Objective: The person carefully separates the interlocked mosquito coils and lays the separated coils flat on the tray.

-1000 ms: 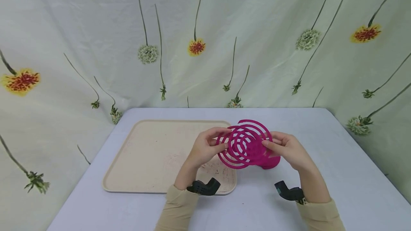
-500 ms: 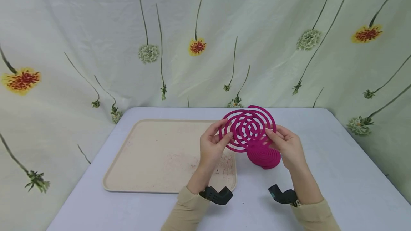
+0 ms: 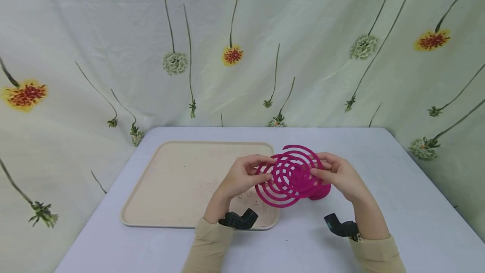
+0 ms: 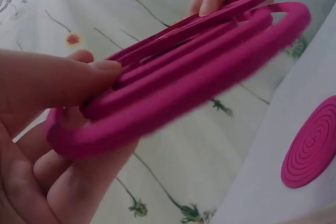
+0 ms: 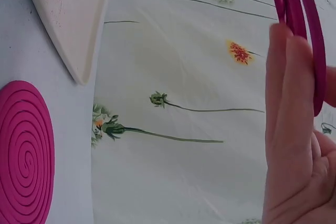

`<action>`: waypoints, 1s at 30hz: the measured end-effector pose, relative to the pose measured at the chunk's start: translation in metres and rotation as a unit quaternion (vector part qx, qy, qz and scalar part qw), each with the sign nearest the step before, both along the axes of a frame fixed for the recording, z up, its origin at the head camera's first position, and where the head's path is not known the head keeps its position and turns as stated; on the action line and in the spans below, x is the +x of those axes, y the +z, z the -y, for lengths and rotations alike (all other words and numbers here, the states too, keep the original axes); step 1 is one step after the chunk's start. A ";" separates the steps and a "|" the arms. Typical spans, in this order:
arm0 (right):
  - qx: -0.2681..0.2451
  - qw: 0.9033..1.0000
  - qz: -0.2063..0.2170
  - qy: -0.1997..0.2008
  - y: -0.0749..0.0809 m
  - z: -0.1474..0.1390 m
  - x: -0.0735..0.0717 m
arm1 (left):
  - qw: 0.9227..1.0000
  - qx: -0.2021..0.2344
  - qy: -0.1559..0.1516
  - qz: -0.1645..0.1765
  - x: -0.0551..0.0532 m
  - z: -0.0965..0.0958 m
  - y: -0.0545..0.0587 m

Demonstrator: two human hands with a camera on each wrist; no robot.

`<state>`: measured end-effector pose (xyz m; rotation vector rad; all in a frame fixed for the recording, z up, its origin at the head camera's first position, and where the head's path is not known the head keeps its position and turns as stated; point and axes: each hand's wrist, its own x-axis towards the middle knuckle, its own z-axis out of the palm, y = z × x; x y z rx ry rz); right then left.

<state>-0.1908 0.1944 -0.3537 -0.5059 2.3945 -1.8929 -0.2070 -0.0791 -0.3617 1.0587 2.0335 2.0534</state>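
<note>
Two overlapping magenta mosquito coils (image 4: 189,98) are held up over the table between the hands. My left hand (image 3: 240,176) pinches the outer rings on the left side, thumb in front and fingers behind, as the left wrist view shows. On the opposite side my right hand (image 3: 341,176) pinches the right-hand coil with thumb and fingers; in the right wrist view its fingers lie straight along the rings. Behind and below them, more coiled magenta spiral (image 5: 26,150) lies tightly wound on the table, partly hidden in the head view.
A beige tray (image 3: 182,184) with reddish crumbs and smudges lies on the left of the white-covered table (image 3: 401,180). A flower-printed cloth (image 3: 322,33) hangs behind the table's far edge. Each wrist wears a black camera mount (image 3: 240,219).
Both hands first raised the coils and tilted them up, then brought them lower again. The left hand has shifted left, and the two coils overlap less than half a second ago.
</note>
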 end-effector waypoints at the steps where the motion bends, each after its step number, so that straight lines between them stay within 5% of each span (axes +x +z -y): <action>1: 0.014 1.000 0.004 0.021 0.000 -0.002 0.000 | 1.000 -0.017 -0.013 0.000 -0.001 0.001 0.000; 5: 0.035 0.996 0.021 0.075 0.000 -0.005 -0.001 | 0.998 -0.051 -0.037 0.003 0.000 0.001 0.000; 8: 0.042 0.996 0.017 0.073 -0.001 -0.005 -0.001 | 0.998 -0.056 -0.031 -0.001 0.000 -0.001 0.000; 13: 0.029 1.000 -0.003 0.010 -0.001 -0.002 -0.001 | 0.999 -0.039 0.033 -0.015 0.001 -0.003 -0.001; 22: -0.062 0.993 0.009 -0.100 0.001 0.011 0.001 | 0.987 0.090 0.133 -0.005 0.003 -0.015 0.001; 30: -0.124 0.981 0.006 -0.146 0.000 0.020 0.001 | 0.979 0.142 0.144 0.005 0.003 -0.020 0.000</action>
